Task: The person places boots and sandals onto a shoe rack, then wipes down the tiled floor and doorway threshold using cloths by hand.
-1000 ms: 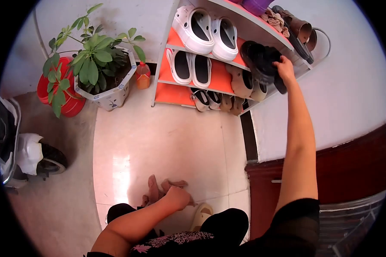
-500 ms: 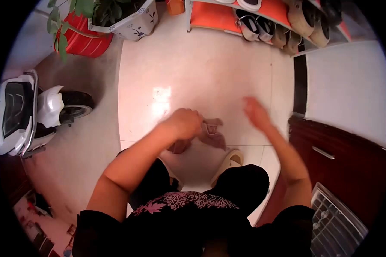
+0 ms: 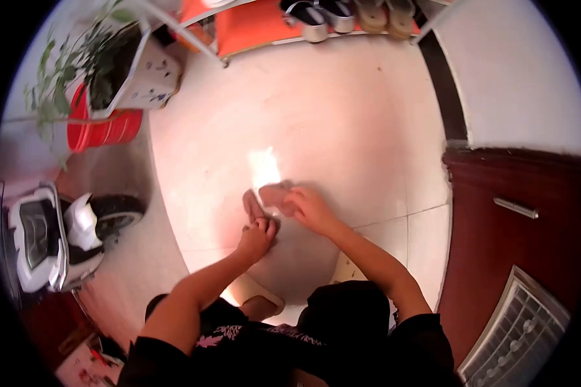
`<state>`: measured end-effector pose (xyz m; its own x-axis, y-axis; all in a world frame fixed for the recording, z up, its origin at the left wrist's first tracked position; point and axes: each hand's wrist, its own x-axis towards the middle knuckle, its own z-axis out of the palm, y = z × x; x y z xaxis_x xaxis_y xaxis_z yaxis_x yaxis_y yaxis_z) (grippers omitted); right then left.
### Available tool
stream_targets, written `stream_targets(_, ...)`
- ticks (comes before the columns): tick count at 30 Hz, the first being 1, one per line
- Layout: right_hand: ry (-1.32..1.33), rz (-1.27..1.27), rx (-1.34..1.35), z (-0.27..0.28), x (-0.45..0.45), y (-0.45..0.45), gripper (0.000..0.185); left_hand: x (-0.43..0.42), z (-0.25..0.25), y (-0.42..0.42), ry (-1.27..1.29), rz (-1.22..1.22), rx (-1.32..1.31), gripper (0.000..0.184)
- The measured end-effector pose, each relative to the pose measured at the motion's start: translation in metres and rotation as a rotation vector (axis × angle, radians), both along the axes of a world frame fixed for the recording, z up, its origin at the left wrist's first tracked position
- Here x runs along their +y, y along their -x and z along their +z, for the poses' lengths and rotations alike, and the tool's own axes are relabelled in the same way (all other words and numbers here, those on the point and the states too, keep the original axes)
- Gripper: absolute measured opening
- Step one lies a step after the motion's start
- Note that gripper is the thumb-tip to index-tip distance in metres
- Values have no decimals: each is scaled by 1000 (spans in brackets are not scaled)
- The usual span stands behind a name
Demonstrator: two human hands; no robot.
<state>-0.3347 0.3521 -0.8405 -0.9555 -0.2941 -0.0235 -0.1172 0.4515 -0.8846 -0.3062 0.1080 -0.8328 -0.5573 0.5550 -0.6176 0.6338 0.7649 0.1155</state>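
On the glossy pale tiled floor [image 3: 316,122], in front of the wearer's feet, both bare hands work low & close together; L hand [image 3: 257,237] has its fingers curled round the near end of a slim, dull pink-brown, soft-looking piece [image 3: 252,204], which points away from the wearer; R hand [image 3: 310,209] has its fingers closed on the right-hand end of a wider, dull pink-brown, flattish piece [image 3: 274,195], grip partly blurred; the two pieces lie just beside each other at their far ends, approx. level w/ a bright patch of glare; material & exact type of both: can't tell.

Below the hands, cream open slippers [image 3: 244,290] on the wearer's feet, L one clearer than R; at the top of the view, a white-framed shoe rack w/ an orange shelf [image 3: 252,32]; on it, a pair of silver-and-black strap shoes [image 3: 314,29] and, to their right, a pair of tan-brown shoes [image 3: 373,19]; upper left, a leafy green plant [image 3: 61,71] in a white angular pot w/ blue pattern [image 3: 152,76], red plastic bucket [image 3: 113,131] just beside it; left, a white-and-black scooter [image 3: 40,242]; right, a dark red panel [image 3: 497,251] w/ a metal handle [image 3: 516,208].
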Motion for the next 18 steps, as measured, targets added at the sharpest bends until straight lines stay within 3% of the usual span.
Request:
stream_targets(1,191,-170,-339,27,14,9,35,0,-2,4,-104,108,-48,68)
stream_targets(5,766,-761,-284,50,95,22,38,22,57,51,-122,273,-350,58)
stream_targets(8,1143,-894,-131,49,174,4,44,21,50,84,-219,366,-651,58)
stream_targets(10,1091,-939,-151,35,229,-21,48,32,62,104,-331,441,-724,58)
stream_targets(12,464,-1200,-112,35,252,-39,51,39,65,121,-458,547,-829,59)
stream_targets(13,-135,-1229,12,22,263,-54,57,46,71,129,-483,539,-781,56)
stream_targets(16,-663,-928,164,24,273,-57,63,64,76,144,-398,441,-412,56)
stream_targets(18,-712,-812,182,11,275,-40,66,73,71,147,-301,377,-229,56)
